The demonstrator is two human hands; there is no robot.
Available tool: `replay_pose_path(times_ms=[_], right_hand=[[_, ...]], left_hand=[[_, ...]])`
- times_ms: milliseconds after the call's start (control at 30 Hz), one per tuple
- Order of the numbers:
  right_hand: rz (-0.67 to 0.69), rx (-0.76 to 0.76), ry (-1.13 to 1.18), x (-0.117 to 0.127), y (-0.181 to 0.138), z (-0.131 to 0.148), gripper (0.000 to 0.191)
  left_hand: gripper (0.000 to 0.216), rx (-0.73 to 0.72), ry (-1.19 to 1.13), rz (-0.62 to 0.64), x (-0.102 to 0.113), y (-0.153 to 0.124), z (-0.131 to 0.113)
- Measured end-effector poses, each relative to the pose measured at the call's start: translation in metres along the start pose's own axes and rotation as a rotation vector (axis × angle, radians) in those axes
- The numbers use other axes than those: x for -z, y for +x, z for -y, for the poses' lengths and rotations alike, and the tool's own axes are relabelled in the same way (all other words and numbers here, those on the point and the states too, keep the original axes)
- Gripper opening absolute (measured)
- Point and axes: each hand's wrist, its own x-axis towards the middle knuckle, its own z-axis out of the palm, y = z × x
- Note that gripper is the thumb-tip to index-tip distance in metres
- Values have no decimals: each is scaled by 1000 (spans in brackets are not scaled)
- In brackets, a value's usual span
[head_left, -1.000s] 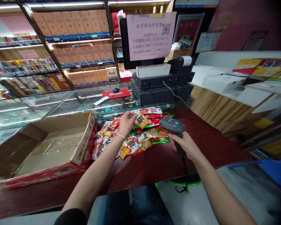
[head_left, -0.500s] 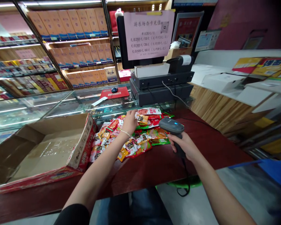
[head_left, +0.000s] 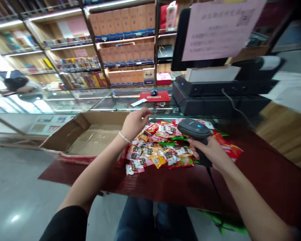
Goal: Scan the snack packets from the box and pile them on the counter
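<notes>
The right hand [head_left: 213,152] grips a black barcode scanner [head_left: 194,132] above the snack packets [head_left: 163,147] piled on the red bench [head_left: 261,174]; the left hand [head_left: 134,124], fingers loosely curled and holding nothing visible, hovers over the pile's left edge, beside an open cardboard box [head_left: 90,137].

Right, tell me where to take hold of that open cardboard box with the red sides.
Take the open cardboard box with red sides by its near red wall, coming from above: it lies flat and open-topped, and its far flaps splay outward, so they would likely give.
</notes>
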Motion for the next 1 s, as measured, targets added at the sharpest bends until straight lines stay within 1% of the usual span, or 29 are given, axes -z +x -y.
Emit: replay_pose_path(times_ms=[100,200,333,467,533,600,667,733,767,833,933,1000], right_hand=[[111,26,-108,-37,21,11,41],[181,22,-125,-77,38,21,40],[253,11,-140,-126,59,26,41],[298,8,-200,-160,80,25,39],[331,19,-225,-171,89,24,37],[356,18,-229,-180,98,24,36],[345,-10,-208,-186,104,23,36],[303,-48,-177,-190,109,21,37],[284,-67,-164,-191,112,20,38],[261,-91,-147,-192,115,17,39],[263,-88,-153,-189,119,14,40],[275,-80,-162,-187,120,13,40]], left_hand=[[18,89,88,-48,39,-14,43],[18,171,138,-48,66,-31,92],[17,273,107,38,86,-54,148],[16,358,18,141,94,-64,185],[15,376,-23,202,91,-62,199],[15,377,-60,261,81,-56,212],[16,365,-77,328,65,-49,222],[19,333,-67,429,45,-43,229],[23,307,-55,486,34,-41,230],[38,247,-26,571,12,-42,231],[66,171,53,600,-10,-51,230],[77,117,152,614,-16,-57,229]])
